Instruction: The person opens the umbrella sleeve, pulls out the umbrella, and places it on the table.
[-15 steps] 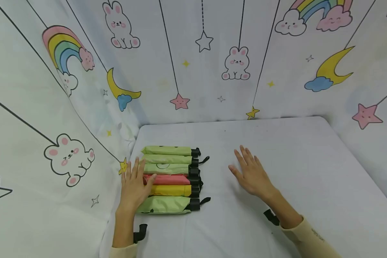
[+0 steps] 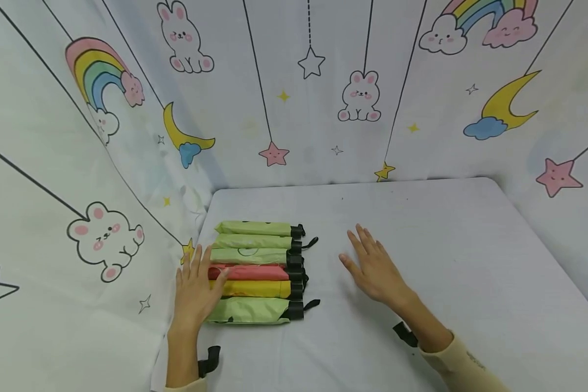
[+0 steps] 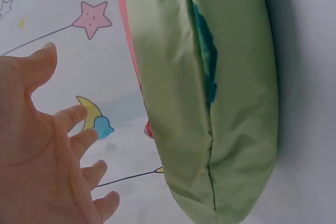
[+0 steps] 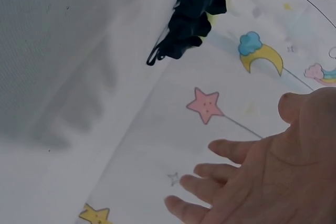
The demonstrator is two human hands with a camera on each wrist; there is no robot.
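Note:
Several folded umbrellas lie side by side in a column, their black handles pointing right. Four are green, among them the nearest green umbrella (image 2: 255,311); a red umbrella (image 2: 259,272) and a yellow umbrella (image 2: 259,289) lie between. My left hand (image 2: 191,296) is spread at their left ends, fingers straight, gripping nothing. In the left wrist view, that hand (image 3: 47,145) appears apart from a green umbrella (image 3: 236,87). Off to the right of the handles, my right hand (image 2: 377,272) has its fingers extended and holds nothing. Dark handles (image 4: 189,19) show in the right wrist view.
A white cloth covers the table (image 2: 446,245). Behind it and along the left hangs a white curtain (image 2: 313,125) printed with rabbits, stars, moons and rainbows. Black straps (image 2: 405,334) are worn near both wrists.
My left hand has shifted slightly left, uncovering more of the red and yellow umbrellas. The right hand has drifted a little left. The umbrellas stay where they were.

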